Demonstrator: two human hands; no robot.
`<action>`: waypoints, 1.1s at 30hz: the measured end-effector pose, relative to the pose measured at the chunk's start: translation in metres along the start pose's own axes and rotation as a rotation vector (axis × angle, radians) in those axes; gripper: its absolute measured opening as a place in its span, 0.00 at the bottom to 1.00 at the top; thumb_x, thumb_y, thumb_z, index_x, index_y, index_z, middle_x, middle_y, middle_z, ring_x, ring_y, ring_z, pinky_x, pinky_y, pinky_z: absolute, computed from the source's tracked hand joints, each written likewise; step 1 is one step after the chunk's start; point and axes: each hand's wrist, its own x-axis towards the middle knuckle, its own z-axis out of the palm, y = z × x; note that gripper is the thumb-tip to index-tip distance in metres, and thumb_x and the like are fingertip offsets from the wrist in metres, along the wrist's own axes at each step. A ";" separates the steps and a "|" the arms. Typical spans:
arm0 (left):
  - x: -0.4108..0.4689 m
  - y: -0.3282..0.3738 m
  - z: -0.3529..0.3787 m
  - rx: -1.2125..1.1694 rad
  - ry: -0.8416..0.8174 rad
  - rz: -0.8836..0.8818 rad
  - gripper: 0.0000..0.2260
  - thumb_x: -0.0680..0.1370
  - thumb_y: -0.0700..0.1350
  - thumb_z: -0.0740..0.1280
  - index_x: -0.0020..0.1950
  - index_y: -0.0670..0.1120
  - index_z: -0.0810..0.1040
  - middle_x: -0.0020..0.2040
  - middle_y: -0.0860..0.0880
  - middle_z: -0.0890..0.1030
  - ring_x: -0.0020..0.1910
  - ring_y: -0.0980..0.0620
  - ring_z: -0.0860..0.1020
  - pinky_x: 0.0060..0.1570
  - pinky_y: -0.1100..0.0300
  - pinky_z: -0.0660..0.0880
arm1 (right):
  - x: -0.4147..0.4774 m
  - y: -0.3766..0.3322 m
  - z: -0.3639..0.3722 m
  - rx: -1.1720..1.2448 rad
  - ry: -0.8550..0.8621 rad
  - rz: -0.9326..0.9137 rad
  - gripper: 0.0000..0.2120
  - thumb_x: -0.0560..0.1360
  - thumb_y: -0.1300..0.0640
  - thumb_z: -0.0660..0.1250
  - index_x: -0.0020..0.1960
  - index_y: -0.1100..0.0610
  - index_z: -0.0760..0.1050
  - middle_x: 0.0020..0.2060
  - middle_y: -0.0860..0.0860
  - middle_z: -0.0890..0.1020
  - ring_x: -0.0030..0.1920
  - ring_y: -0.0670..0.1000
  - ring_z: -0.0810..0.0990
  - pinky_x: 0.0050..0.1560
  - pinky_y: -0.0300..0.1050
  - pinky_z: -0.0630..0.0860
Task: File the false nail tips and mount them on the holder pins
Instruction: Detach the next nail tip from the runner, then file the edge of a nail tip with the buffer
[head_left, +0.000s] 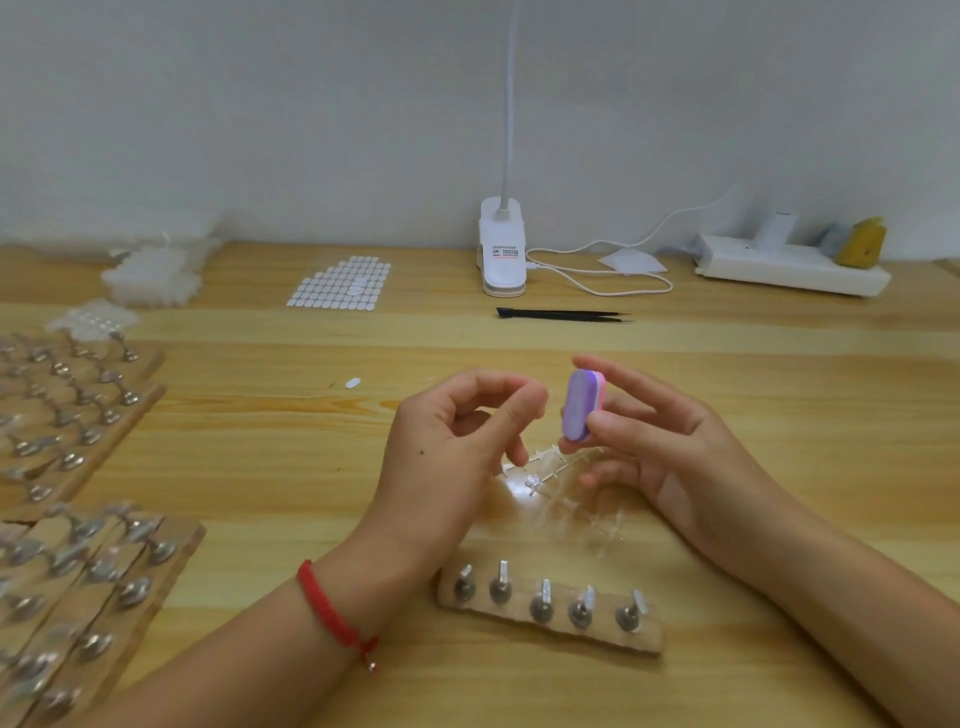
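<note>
Over the wooden tabletop (260, 426), an upright buffer block (577, 405) is gripped by right fingers (605, 428), just beside curled left fingers (527, 397); their contents cannot be told.

At centre frame the right hand (660, 447) pinches a small oval purple-and-pink buffer block (579, 410) upright between thumb and forefinger. Just left of it, the left hand (457, 431) curls thumb and forefinger together; whether they hold anything is too small to tell. A clear plastic nail-tip frame (550, 478) lies on the light wooden desk (260, 467) beneath the hands. Lower down lies a wooden holder strip with five metal pins (550, 618).
</note>
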 end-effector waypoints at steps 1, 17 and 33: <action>0.001 -0.001 0.001 -0.010 -0.006 -0.009 0.10 0.67 0.53 0.71 0.43 0.48 0.83 0.35 0.51 0.82 0.26 0.58 0.74 0.29 0.68 0.71 | 0.000 0.001 -0.001 0.007 -0.009 -0.003 0.23 0.64 0.56 0.75 0.60 0.50 0.81 0.43 0.56 0.83 0.43 0.52 0.83 0.37 0.42 0.80; 0.001 -0.004 0.001 -0.127 -0.028 -0.035 0.07 0.66 0.45 0.74 0.42 0.46 0.84 0.33 0.48 0.84 0.29 0.56 0.79 0.28 0.67 0.74 | -0.001 0.007 0.002 -0.141 0.017 -0.005 0.20 0.67 0.52 0.76 0.59 0.50 0.81 0.48 0.57 0.85 0.40 0.57 0.84 0.38 0.42 0.80; 0.001 0.000 -0.001 -0.179 -0.021 -0.097 0.17 0.65 0.45 0.74 0.45 0.44 0.69 0.37 0.46 0.85 0.32 0.52 0.83 0.27 0.65 0.75 | -0.005 0.004 0.006 -0.210 -0.017 -0.029 0.18 0.67 0.55 0.75 0.58 0.50 0.82 0.44 0.55 0.85 0.35 0.51 0.84 0.38 0.40 0.80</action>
